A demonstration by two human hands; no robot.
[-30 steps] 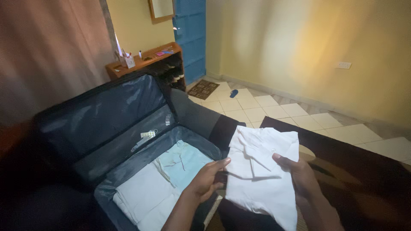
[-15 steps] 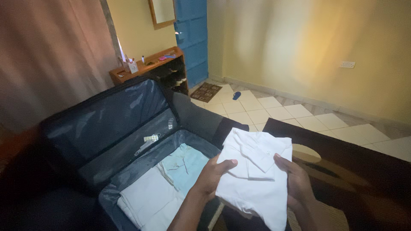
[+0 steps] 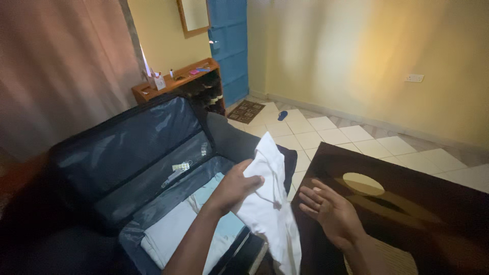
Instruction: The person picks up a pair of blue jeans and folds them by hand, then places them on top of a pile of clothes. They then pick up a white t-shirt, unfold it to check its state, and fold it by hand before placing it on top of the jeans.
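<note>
Left hand (image 3: 235, 187) grip clamped on white shirt (image 3: 269, 203) hanging over open suitcase (image 3: 153, 168) front edge, right hand (image 3: 331, 214) grip apart, empty, just beside; likely light, limp, non-fragile, best pinched at collar or shoulder seam.

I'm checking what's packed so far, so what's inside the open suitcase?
Inside the suitcase lie a folded white garment and a light blue folded garment. The left hand and white shirt cover part; anything underneath is hidden.

I'm seeing the white shirt (image 3: 270, 214) running off the bottom edge; the shelf (image 3: 175, 81) items are looking too small to tell.
</note>
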